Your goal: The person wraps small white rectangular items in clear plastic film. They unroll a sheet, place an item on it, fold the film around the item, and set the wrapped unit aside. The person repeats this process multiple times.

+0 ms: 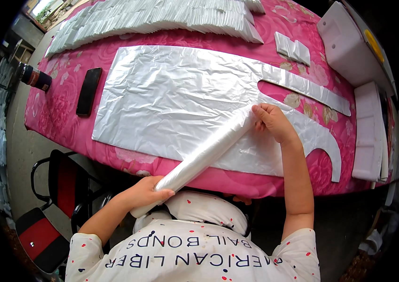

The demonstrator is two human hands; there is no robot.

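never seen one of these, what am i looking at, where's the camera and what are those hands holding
There's no robot here, just a person working bare-handed. The single picture comes from a wide fisheye camera on their head, looking down, so straight edges bend near the rim.

The left hand grips the lower end of a long, narrow fold of shiny white film; the right hand pinches its upper end. Beneath lies a flat white plastic sheet with strap-like ends at the right.

The pink flowered tablecloth also carries a black phone, a dark cylindrical container, a long row of folded white pieces and a smaller stack.
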